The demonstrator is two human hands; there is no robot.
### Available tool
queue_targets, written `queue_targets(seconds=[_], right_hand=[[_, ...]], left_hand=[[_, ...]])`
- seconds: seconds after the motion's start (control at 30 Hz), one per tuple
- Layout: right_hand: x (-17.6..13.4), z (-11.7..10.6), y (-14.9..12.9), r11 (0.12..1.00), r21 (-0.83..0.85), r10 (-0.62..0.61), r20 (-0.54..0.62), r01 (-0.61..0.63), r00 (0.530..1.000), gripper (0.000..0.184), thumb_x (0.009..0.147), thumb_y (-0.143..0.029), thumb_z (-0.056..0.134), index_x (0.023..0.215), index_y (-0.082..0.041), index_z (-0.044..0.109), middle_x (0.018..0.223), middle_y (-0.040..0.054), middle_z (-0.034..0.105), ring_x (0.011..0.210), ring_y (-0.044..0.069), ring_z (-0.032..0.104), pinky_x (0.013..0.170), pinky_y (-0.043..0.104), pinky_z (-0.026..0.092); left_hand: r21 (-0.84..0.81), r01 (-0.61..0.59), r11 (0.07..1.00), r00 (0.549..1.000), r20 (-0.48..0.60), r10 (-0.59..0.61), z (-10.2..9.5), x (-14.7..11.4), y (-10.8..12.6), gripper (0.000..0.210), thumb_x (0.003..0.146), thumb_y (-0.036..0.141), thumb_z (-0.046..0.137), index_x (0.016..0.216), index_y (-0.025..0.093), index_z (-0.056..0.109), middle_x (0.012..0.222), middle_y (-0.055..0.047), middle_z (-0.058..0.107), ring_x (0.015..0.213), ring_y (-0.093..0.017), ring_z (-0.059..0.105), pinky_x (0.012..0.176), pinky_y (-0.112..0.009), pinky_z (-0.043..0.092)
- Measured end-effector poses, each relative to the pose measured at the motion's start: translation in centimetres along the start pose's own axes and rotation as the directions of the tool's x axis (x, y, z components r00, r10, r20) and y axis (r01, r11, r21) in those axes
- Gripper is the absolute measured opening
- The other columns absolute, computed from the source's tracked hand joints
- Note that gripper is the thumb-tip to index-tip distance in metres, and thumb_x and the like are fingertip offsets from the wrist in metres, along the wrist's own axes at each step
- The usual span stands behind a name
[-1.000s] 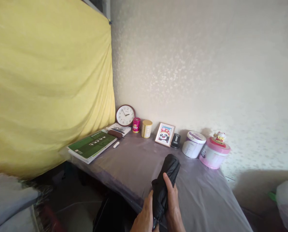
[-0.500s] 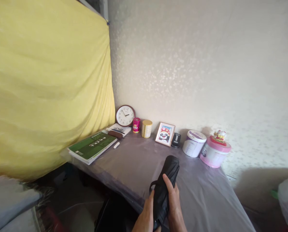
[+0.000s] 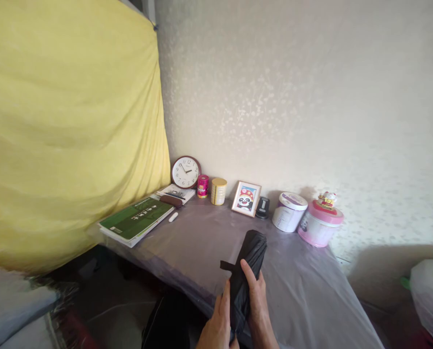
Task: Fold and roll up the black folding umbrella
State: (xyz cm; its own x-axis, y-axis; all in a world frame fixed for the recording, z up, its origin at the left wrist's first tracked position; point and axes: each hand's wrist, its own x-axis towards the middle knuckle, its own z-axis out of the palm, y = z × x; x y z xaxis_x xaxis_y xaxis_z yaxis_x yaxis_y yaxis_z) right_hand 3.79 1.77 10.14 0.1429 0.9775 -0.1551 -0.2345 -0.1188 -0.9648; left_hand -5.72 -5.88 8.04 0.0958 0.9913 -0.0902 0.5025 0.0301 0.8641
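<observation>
A folded black umbrella [image 3: 248, 261] is held between my two hands over the near side of the table, its far end tilted up and away. My left hand [image 3: 218, 320] grips its lower left side, fingers closed around it. On the right side, my right hand [image 3: 257, 300] wraps the middle, with the thumb lying along the top of the fabric. The umbrella's short black strap [image 3: 226, 265] sticks out to the left, loose from the body. The lower end is partly hidden by my hands.
Along the wall stand a clock [image 3: 186, 172], a pink can [image 3: 202, 186], a yellow-lidded can [image 3: 218, 192], a panda picture frame [image 3: 246, 198], a black stapler-like object [image 3: 262, 207] and two tubs [image 3: 289, 213]. A green book [image 3: 136, 220] lies at the table's left.
The umbrella's strap was curled against its side and now sticks out straight to the left. Both hands keep hold of the umbrella; the view has shifted slightly.
</observation>
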Motion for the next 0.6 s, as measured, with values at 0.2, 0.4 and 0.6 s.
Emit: queue_targets(seconds=[0.2,0.4,0.6], right_hand=[[-0.06,0.02,-0.31,0.998,0.042,0.046,0.043,-0.048,0.998,0.051,0.066,-0.051,0.067,0.102,-0.015,0.060,0.072,-0.0010,0.064,0.065,0.018,0.060,0.060,0.027,0.049],[-0.07,0.12,-0.02,1.000,0.021,0.001,0.020,-0.002,1.000,0.055,0.065,-0.048,0.069,0.108,-0.015,0.058,0.083,0.0011,0.066,0.076,0.020,0.061,0.068,0.029,0.050],[-0.27,0.24,-0.08,0.995,0.101,0.012,0.002,-0.013,1.000,0.053,0.062,-0.051,0.070,0.099,-0.013,0.063,0.076,0.0021,0.067,0.070,0.021,0.062,0.062,0.029,0.050]], left_hand=[[-0.197,-0.130,0.972,0.992,-0.020,0.129,-0.23,0.23,0.05,0.097,0.058,0.003,0.048,0.141,0.020,0.001,0.148,-0.006,0.022,0.132,-0.022,0.029,0.106,-0.029,0.028],[0.163,0.075,0.984,0.997,0.016,-0.079,-0.18,-0.13,0.33,0.087,0.064,0.006,0.043,0.141,0.021,0.006,0.147,-0.013,0.018,0.103,-0.026,0.057,0.081,-0.030,0.045],[-0.329,-0.054,0.943,0.992,0.093,0.089,-0.86,0.26,-0.08,0.092,0.062,0.008,0.049,0.141,0.018,0.002,0.132,-0.012,0.045,0.108,-0.020,0.053,0.088,-0.028,0.043]])
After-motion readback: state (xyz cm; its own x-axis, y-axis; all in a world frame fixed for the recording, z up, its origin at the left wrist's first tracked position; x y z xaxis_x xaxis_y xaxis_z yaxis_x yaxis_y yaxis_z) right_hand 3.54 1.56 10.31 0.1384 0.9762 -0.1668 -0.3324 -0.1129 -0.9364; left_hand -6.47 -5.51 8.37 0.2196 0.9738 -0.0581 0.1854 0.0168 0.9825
